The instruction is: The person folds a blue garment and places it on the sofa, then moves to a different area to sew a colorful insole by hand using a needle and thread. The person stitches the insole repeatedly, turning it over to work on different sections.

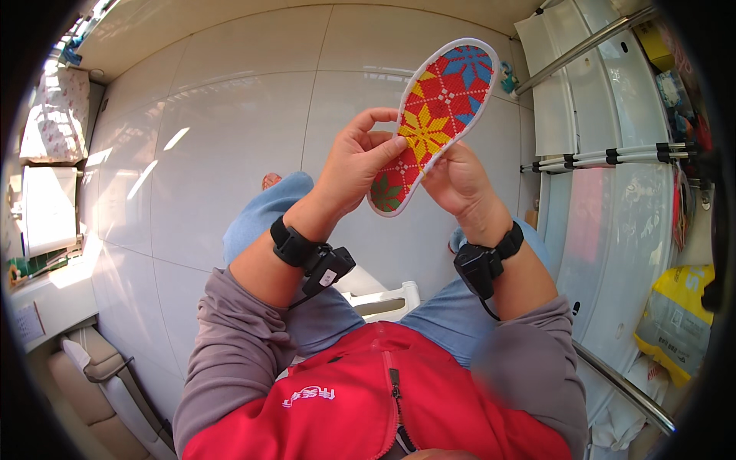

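A cross-stitched shoe insole (445, 109) is held up in front of me, tilted, its wide end at the upper right. Its red ground carries yellow, blue and green star-shaped flowers, and a white binding runs around the rim. My left hand (359, 158) pinches the left edge, thumb on the patterned face and other fingers partly behind. At the right edge, my right hand (460, 181) is against the underside, its fingertips hidden by the insole. A short yellow thread (423, 171) crosses the binding beside the right fingers. No needle can be made out.
Pale floor tiles (230, 126) lie beneath my hands. A white plastic stool (385, 302) shows between my knees. On the right stands a rack with metal rails (586, 49) and translucent panels, a yellow-and-grey bag (678, 328) beside it. Padded beige seating (86, 379) is at lower left.
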Tool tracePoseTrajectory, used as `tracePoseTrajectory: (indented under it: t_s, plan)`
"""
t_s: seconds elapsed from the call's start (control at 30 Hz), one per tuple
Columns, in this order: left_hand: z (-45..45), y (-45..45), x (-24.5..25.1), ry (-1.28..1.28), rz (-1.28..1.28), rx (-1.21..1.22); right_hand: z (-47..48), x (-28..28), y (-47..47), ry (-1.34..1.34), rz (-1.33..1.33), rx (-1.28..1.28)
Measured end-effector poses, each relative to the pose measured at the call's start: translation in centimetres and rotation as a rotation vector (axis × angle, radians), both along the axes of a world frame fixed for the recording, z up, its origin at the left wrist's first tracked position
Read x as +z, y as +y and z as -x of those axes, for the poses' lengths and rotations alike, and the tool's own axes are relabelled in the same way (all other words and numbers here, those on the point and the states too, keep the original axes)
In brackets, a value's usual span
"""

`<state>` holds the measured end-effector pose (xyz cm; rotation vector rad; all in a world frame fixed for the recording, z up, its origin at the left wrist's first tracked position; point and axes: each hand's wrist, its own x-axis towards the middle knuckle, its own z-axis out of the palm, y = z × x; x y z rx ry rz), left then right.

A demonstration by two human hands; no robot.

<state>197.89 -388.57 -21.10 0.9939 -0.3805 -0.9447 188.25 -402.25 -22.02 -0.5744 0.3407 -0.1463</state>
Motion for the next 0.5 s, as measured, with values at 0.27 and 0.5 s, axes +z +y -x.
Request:
tracePoseTrajectory:
  t_s: [0.27,0.5]
  plan:
    - [0.2,0.2,0.0,-0.013,0.027,-0.07,0.0,-0.8,0.1,-0.129,-0.029,-0.058]
    - [-1.1,0.7,-0.7,-0.065,0.074,0.048,-0.5,-0.2,-5.8,0.059,-0.079,-0.448]
